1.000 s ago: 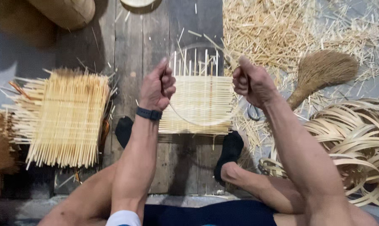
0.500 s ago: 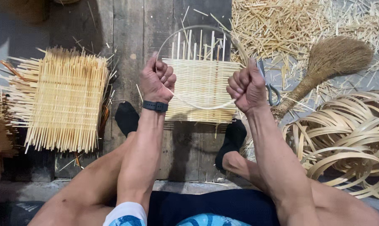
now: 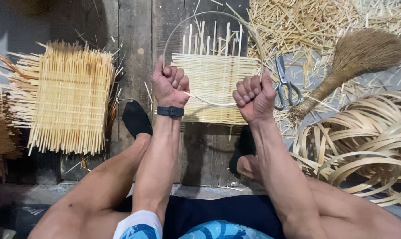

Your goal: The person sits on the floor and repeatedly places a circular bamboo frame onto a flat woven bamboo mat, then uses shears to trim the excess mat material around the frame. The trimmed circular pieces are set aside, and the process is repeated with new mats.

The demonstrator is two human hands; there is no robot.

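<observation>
Now both hands are clenched into fists around one thin pale bamboo strip (image 3: 209, 104), bent into a tall loop. The left hand (image 3: 170, 84), with a black wristband (image 3: 170, 111), grips one end; the right hand (image 3: 252, 96) grips the other. Under the loop, a half-woven square mat of pale bamboo slats (image 3: 213, 84) lies on the dark wooden plank floor (image 3: 138, 53). Grey metal scissors (image 3: 285, 86) lie just beside the right hand, near a brown straw brush (image 3: 351, 62).

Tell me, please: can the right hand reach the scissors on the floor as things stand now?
Probably yes. The scissors lie just beside the right hand with nothing between them. But that hand is closed around a thin bamboo strip, so it would have to release the strip first.
</observation>
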